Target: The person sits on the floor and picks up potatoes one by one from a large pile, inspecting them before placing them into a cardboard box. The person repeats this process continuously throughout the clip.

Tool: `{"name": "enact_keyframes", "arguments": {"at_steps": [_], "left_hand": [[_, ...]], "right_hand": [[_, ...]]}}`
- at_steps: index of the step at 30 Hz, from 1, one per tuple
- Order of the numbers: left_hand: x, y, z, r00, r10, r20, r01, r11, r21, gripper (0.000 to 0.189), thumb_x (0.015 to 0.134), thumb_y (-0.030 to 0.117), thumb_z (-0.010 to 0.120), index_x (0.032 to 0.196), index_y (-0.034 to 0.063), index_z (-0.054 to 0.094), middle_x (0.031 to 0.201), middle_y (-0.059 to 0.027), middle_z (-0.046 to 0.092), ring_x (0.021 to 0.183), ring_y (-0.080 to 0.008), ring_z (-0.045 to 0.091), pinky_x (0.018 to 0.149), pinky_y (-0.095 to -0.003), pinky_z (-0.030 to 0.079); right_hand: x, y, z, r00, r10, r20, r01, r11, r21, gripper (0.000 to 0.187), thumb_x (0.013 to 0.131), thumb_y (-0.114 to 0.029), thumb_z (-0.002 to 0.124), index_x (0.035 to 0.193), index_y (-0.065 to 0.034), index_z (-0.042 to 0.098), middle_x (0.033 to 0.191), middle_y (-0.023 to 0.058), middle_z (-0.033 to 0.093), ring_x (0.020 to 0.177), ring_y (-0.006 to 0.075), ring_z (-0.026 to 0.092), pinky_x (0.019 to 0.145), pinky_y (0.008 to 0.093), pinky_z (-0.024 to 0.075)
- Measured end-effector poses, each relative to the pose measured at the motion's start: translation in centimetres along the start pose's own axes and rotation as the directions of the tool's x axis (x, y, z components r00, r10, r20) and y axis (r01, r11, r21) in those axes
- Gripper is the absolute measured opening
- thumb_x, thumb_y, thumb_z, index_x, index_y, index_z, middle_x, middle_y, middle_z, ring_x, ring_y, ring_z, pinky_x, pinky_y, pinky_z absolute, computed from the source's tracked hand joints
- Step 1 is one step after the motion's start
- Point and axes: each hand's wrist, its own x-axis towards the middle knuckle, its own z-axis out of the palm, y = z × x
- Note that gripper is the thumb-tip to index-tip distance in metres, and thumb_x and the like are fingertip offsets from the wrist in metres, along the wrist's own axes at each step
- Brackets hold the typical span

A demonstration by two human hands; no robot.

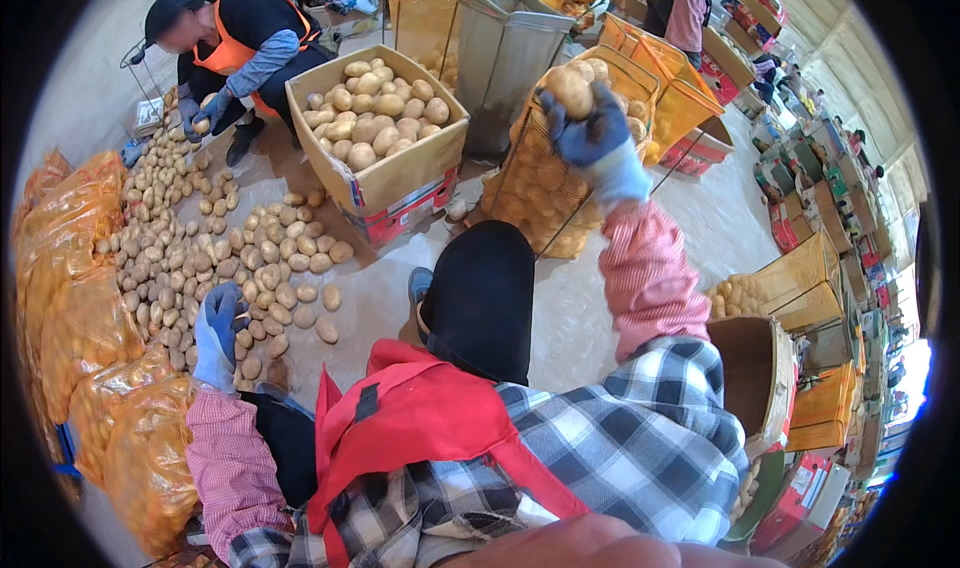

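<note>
My right hand (596, 136), in a blue and grey work glove, is raised with its fingers around a large pale potato (570, 93). It is above the near side of an open orange mesh sack (544, 193) filled with potatoes, held up by a thin metal frame. My left hand (217, 331), gloved alike, reaches down to the right side of a loose potato pile (274, 249) on the floor. Its fingers are partly curled beside the potatoes; whether one is in its grasp is hidden.
A cardboard box (405, 174) heaped with potatoes stands ahead, beside a tall grey bin (502, 65). A co-worker (247, 57) crouches at the pile, handling a potato. Full orange mesh sacks (90, 328) line the left; an open carton (750, 373) stands right.
</note>
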Motion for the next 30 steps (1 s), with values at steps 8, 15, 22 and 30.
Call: {"name": "enact_keyframes", "arguments": {"at_steps": [8, 15, 22, 30], "left_hand": [[1.7, -2.4, -0.4, 0.997, 0.002, 0.079, 0.005, 0.996, -0.093, 0.044, 0.094, 0.038, 0.059, 0.127, 0.0082, 0.055, 0.113, -0.0041, 0.059, 0.095, -0.017, 0.058, 0.079, -0.0309, 0.049], [5.9, -3.1, -5.4, 0.998, 0.064, 0.03, -0.056, 0.977, -0.207, 0.032, 0.095, 0.025, 0.058, 0.122, 0.0062, 0.058, 0.108, -0.0062, 0.064, 0.093, -0.0177, 0.061, 0.08, -0.0312, 0.05], [6.8, -6.0, -8.2, 0.983, -0.048, -0.175, 0.026, 0.991, -0.129, 0.036, 0.095, 0.027, 0.057, 0.119, 0.0009, 0.061, 0.108, -0.0071, 0.064, 0.095, -0.0169, 0.063, 0.079, -0.0276, 0.051], [5.0, -3.2, -9.2, 0.979, 0.045, -0.198, 0.005, 0.97, 0.242, 0.036, 0.095, 0.025, 0.057, 0.121, -0.0005, 0.06, 0.105, -0.0052, 0.065, 0.092, -0.0148, 0.062, 0.08, -0.0286, 0.051]], "right_hand": [[2.4, -7.4, -0.8, 0.831, -0.438, -0.343, 0.393, 0.899, -0.195, 0.038, 0.098, -0.027, 0.047, 0.121, 0.0031, 0.053, 0.125, 0.02, 0.058, 0.115, 0.0364, 0.056, 0.098, 0.0461, 0.0477], [3.3, 16.2, 2.7, 0.934, 0.358, 0.024, -0.252, 0.702, -0.666, 0.038, 0.101, -0.028, 0.044, 0.131, -0.0054, 0.05, 0.117, 0.0121, 0.063, 0.101, 0.0241, 0.063, 0.088, 0.0362, 0.05], [5.5, 36.8, 0.0, 0.721, 0.604, -0.34, -0.493, 0.102, -0.864, 0.031, 0.097, -0.03, 0.056, 0.118, -0.0061, 0.058, 0.1, 0.0085, 0.065, 0.081, 0.0185, 0.066, 0.065, 0.0304, 0.054], [8.7, 53.7, -15.6, 0.679, 0.721, -0.138, 0.379, -0.506, -0.775, 0.016, 0.087, -0.019, 0.06, 0.1, -0.0134, 0.067, 0.088, 0.0153, 0.066, 0.082, 0.031, 0.065, 0.075, 0.0403, 0.0512]]}}
